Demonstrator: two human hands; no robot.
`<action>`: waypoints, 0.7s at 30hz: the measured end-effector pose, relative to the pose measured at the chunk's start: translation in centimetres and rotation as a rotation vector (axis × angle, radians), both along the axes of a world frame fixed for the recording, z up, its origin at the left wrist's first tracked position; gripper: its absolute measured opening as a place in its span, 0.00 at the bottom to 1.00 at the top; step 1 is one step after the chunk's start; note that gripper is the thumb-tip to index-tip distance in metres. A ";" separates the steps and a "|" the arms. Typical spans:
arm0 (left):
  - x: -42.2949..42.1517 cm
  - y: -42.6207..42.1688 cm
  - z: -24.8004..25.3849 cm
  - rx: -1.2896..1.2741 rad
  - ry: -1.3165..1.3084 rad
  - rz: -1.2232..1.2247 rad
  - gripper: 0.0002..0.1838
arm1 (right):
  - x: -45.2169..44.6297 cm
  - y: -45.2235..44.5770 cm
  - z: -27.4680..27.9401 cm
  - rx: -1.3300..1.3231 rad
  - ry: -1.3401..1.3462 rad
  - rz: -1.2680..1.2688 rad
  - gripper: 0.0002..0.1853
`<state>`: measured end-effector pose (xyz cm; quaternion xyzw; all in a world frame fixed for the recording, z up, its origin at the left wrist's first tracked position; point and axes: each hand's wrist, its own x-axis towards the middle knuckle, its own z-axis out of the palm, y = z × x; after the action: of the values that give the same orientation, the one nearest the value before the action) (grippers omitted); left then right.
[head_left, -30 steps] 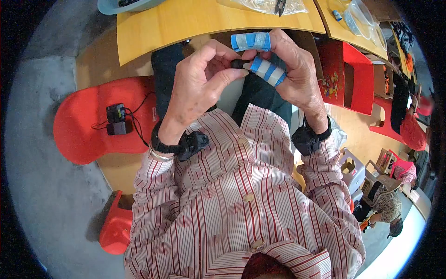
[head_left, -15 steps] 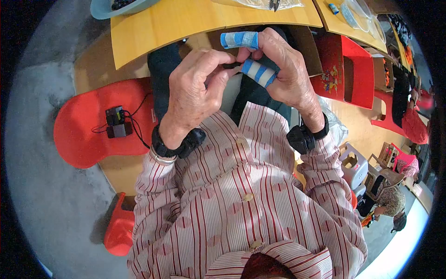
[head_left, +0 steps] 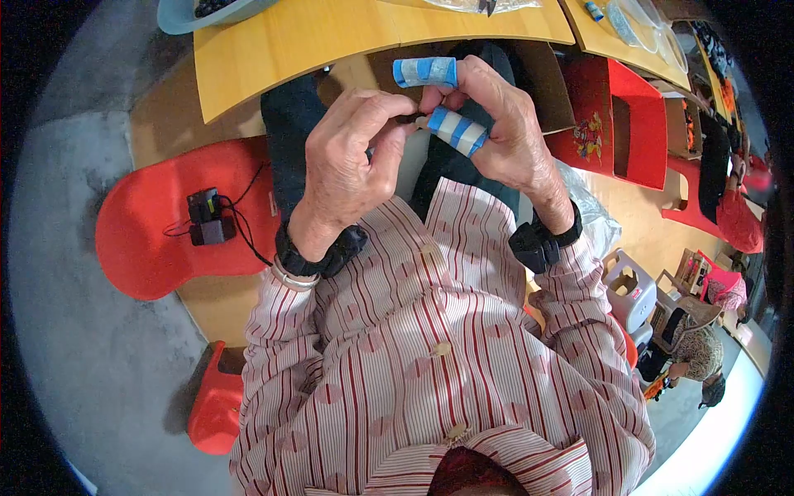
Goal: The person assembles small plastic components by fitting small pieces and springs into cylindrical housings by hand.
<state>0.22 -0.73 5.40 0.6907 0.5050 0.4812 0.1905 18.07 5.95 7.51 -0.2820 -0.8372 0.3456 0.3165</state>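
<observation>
Near the table's front edge, my left hand is closed, thumb and forefinger pinched on a small dark piece. My right hand meets it from the other side, its fingertips also pinched at the dark piece. Blue and white striped wraps cover its forefinger and its thumb. The dark piece is mostly hidden by the fingertips, so its shape cannot be made out. Both wrists wear black straps with dark modules.
The wooden table bears a blue basin and a plastic bag. On the left, a red chair holds a black device with cables. A red stool stands at right. A person is at the lower right.
Both hands have shifted slightly left since the first frame. My left hand has turned, its fingers now folded closer round the dark piece, which shows less.
</observation>
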 end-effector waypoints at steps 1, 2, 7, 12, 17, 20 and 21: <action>0.1 0.0 0.0 -0.005 -0.005 0.000 0.10 | 0.0 -0.1 -0.2 -0.020 0.023 -0.010 0.19; 0.1 0.0 -0.1 -0.002 -0.025 0.001 0.10 | 0.0 -0.2 -0.4 -0.020 0.020 -0.013 0.19; 0.2 0.1 -0.4 0.004 -0.034 0.007 0.12 | 0.4 -0.2 -0.8 0.020 -0.041 -0.019 0.18; 0.2 -0.2 0.0 -0.046 0.006 0.021 0.11 | 0.3 -0.6 -0.9 -0.183 -0.030 -0.033 0.16; 0.4 -0.1 -0.3 -0.015 0.018 0.033 0.10 | 0.2 -0.7 -0.8 -0.402 0.062 -0.005 0.16; 0.4 0.0 -0.5 0.054 0.076 0.030 0.10 | 0.1 -0.7 -0.8 -0.446 0.098 -0.029 0.17; 0.3 0.0 -0.6 0.072 0.095 0.026 0.10 | -0.1 -0.8 -1.1 -0.416 0.120 -0.043 0.17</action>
<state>0.56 -0.72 4.84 0.7125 0.5048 0.4683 0.1349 18.00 5.19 6.43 -0.3378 -0.7214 0.5202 0.3080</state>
